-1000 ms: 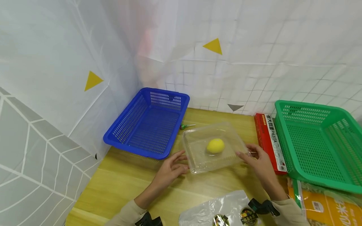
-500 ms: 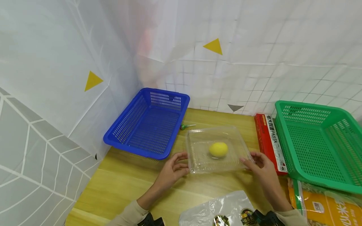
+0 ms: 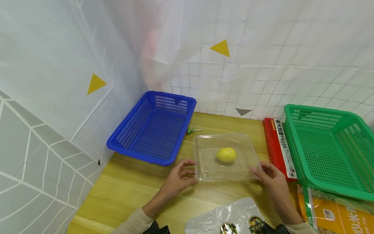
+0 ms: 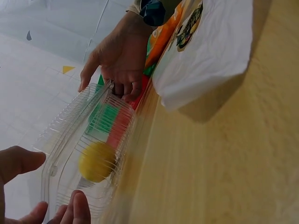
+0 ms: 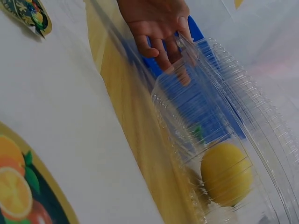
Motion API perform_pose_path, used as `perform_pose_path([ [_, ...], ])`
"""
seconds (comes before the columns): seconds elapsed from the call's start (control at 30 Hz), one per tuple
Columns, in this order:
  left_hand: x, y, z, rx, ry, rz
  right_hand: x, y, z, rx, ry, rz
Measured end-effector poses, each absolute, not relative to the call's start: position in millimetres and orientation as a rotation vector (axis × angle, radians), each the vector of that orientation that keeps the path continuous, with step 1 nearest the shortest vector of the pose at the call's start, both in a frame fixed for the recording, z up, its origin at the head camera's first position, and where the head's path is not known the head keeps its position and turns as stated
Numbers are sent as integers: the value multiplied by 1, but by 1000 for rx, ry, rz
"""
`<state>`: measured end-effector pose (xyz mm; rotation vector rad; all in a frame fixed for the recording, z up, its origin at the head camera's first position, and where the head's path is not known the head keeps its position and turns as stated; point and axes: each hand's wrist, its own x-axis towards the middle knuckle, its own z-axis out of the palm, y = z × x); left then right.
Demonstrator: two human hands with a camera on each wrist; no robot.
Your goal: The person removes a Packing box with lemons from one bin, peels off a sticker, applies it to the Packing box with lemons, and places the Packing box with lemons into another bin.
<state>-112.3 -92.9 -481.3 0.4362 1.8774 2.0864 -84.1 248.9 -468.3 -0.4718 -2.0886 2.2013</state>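
A clear plastic clamshell box with a lemon inside is between my two hands, its lid folded down over the base. My left hand is at the near left corner, with the thumb at the rim and the fingers below it along the side wall. At the right end, my right hand pinches the rim, its thumb on top and fingers curled underneath. Both wrist views show the lemon through the ribbed plastic. Whether the box rests fully on the table is hard to tell.
A blue basket stands at the left, with a small green-and-white item beside it. To the right are a red pasta box, a green basket and an orange bag. In front lies a white plastic bag.
The box has moved slightly right and toward me, turning a little straighter. My right hand has moved with it, and my left thumb has come to the box's near left corner.
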Motion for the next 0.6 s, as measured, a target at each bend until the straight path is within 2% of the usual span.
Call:
perform_pose_path([
  [0.6,-111,-93,-483,411,1874,2088,-77,249,-469,-547,-2062,2237],
])
